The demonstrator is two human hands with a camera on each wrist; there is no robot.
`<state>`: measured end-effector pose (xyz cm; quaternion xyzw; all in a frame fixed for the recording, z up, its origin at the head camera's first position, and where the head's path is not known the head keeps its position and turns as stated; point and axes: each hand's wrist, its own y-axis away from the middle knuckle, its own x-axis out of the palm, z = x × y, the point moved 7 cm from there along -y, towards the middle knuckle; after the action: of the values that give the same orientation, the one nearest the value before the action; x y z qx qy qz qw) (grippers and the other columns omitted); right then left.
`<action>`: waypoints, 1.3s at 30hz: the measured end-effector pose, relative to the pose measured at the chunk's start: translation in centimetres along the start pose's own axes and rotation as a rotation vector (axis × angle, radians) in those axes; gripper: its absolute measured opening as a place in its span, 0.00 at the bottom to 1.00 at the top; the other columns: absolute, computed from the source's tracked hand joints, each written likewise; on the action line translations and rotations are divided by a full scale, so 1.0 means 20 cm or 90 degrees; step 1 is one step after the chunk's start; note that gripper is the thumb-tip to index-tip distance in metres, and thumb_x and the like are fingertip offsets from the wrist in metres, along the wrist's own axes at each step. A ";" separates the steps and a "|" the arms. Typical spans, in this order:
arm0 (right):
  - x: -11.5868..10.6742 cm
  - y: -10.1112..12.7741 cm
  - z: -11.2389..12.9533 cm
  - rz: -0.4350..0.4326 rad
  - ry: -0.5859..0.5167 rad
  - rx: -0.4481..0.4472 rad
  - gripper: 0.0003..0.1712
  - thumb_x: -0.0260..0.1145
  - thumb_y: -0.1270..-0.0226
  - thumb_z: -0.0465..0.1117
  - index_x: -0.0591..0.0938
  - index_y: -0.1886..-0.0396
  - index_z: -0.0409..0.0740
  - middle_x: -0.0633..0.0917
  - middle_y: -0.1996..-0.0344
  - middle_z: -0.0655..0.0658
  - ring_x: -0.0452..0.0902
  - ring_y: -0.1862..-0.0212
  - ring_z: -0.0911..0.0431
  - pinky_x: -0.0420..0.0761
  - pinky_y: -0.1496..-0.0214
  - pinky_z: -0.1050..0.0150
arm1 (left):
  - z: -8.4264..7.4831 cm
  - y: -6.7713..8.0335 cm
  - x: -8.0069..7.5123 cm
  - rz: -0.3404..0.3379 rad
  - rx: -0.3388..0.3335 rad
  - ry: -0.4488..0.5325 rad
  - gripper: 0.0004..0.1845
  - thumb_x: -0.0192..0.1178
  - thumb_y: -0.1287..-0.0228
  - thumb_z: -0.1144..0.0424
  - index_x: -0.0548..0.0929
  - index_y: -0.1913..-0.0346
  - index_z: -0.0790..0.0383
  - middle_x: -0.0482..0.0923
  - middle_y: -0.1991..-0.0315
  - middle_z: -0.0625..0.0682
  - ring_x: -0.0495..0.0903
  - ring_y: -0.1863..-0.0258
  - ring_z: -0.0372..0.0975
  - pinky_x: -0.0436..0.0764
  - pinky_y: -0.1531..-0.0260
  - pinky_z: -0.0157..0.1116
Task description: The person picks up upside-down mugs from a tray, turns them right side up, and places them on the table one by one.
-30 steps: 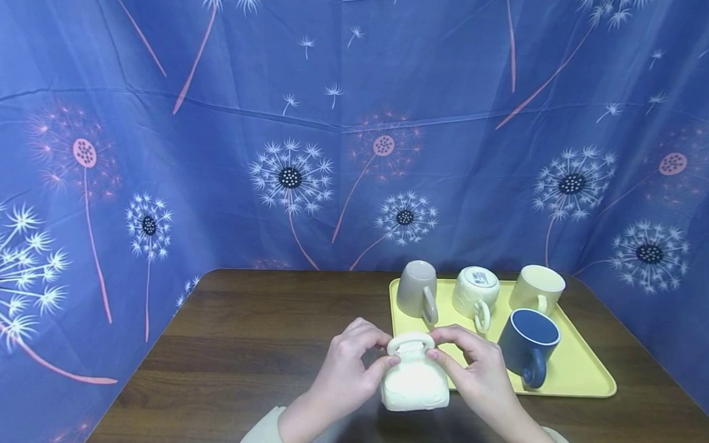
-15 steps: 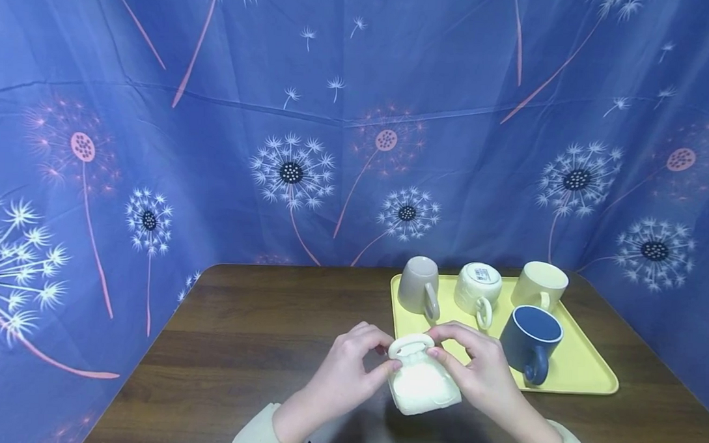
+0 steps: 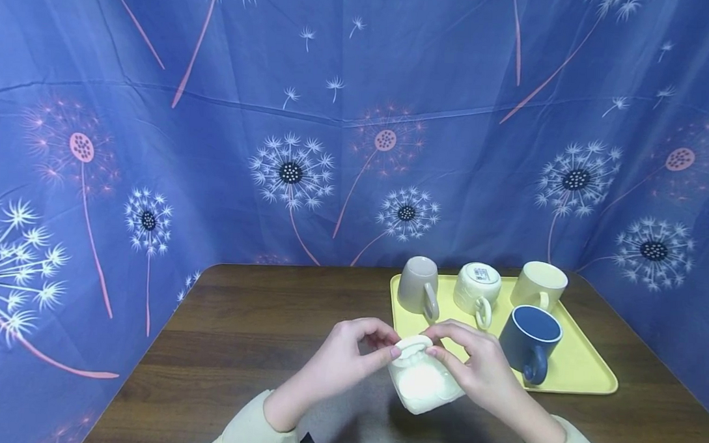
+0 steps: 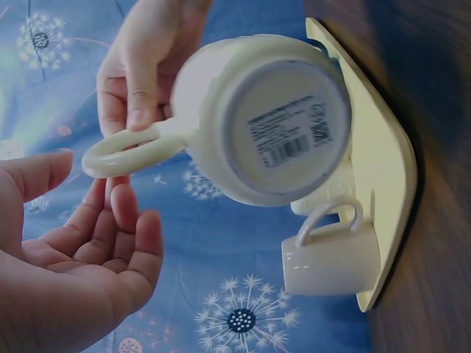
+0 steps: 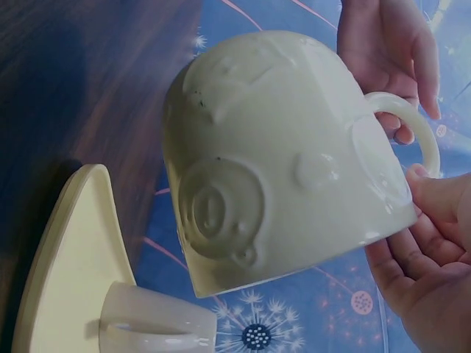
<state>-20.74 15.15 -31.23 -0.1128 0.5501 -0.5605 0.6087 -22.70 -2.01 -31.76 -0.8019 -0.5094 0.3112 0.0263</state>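
A cream-white mug (image 3: 422, 383) with raised round shapes on its side hangs over the table, its handle (image 4: 129, 156) turned up and away from me. My right hand (image 3: 480, 366) pinches the mug at the handle between thumb and fingers. Around the handle's other side is my left hand (image 3: 338, 358); the left wrist view has its thumb apart from the handle and its fingers loosely bent beneath. In that view the mug's base (image 4: 283, 136) shows a printed label and barcode. The right wrist view looks at the embossed side (image 5: 294, 169).
Right of the hands lies a yellow tray (image 3: 581, 363). On it a grey mug (image 3: 416, 289), a white mug (image 3: 472, 292) and a pale yellow mug (image 3: 530, 289) stand upside down along the back. A dark blue mug (image 3: 517, 338) stands upright in front. Behind hangs a blue dandelion curtain (image 3: 336, 71).
The mug's lower end has swung to the right, tilting it. The left hand's fingers have loosened around the handle, while the right hand keeps its pinch. The tray's mugs stay put.
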 end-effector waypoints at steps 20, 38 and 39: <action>0.02 -0.01 0.02 0.070 -0.037 -0.070 0.18 0.72 0.53 0.28 0.83 0.61 0.48 0.86 0.66 0.53 0.81 0.60 0.62 0.74 0.52 0.77 | 0.05 -0.07 0.08 0.183 -0.145 0.086 0.11 0.57 0.34 0.58 0.84 0.65 0.61 0.76 0.76 0.45 0.71 0.74 0.30 0.72 0.71 0.28; 0.07 -0.01 0.03 0.105 -0.037 -0.094 0.10 0.69 0.44 0.35 0.83 0.62 0.51 0.85 0.67 0.57 0.81 0.63 0.64 0.75 0.56 0.76 | 0.10 -0.05 0.16 0.271 -0.189 0.243 0.17 0.56 0.33 0.57 0.82 0.65 0.72 0.77 0.77 0.47 0.74 0.68 0.30 0.71 0.65 0.29; 0.07 -0.01 0.03 0.106 -0.036 -0.096 0.10 0.70 0.44 0.35 0.84 0.62 0.50 0.85 0.67 0.57 0.81 0.63 0.64 0.76 0.56 0.76 | 0.11 -0.04 0.17 0.273 -0.192 0.249 0.17 0.55 0.33 0.58 0.82 0.64 0.73 0.76 0.77 0.47 0.74 0.68 0.31 0.71 0.64 0.29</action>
<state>-20.69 13.57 -31.64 -0.1280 0.5804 -0.4618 0.6584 -23.54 0.55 -34.76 -0.9305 -0.3542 0.0706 -0.0613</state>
